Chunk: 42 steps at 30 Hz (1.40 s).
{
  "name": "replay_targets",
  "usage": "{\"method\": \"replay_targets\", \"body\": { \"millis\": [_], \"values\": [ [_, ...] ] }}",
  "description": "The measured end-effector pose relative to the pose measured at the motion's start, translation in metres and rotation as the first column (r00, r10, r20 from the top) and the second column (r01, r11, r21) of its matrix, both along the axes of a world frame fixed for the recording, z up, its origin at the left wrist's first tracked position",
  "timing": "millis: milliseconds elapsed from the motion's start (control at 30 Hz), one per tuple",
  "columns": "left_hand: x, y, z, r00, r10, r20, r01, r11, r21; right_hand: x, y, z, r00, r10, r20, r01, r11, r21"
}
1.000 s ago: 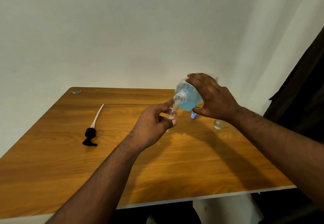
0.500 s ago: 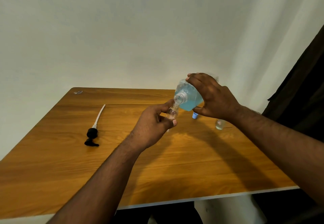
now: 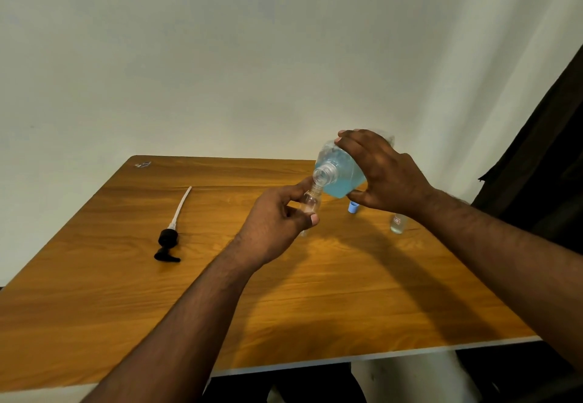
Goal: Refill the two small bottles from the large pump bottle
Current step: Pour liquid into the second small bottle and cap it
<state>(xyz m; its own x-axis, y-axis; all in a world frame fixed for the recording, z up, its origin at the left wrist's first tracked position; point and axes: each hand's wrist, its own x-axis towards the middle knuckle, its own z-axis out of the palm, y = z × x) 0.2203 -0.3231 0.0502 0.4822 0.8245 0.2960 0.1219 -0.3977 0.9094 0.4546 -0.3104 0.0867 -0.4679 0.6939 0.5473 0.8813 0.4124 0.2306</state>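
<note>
The near half of the wooden table [image 3: 315, 308] is left bare, crossed only by the two forearms. On the left, passage is blocked by the black pump head with its white tube [image 3: 172, 232]. At far right, a small blue cap [image 3: 353, 206] and a small clear bottle [image 3: 398, 223] are set well apart, beneath the right hand [image 3: 383, 175]. A small scrap [image 3: 142, 164] is seen at the far left corner.
</note>
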Motion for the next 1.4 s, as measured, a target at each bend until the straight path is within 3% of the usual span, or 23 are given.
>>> {"method": "replay_targets", "body": {
  "millis": [1400],
  "values": [
    [-0.0002, 0.0015, -0.0063, 1.0, 0.023, 0.005, -0.023, 1.0, 0.007, 0.0014, -0.001, 0.0022, 0.998, 0.005, 0.064, -0.005, 1.0, 0.006]
  ]
}}
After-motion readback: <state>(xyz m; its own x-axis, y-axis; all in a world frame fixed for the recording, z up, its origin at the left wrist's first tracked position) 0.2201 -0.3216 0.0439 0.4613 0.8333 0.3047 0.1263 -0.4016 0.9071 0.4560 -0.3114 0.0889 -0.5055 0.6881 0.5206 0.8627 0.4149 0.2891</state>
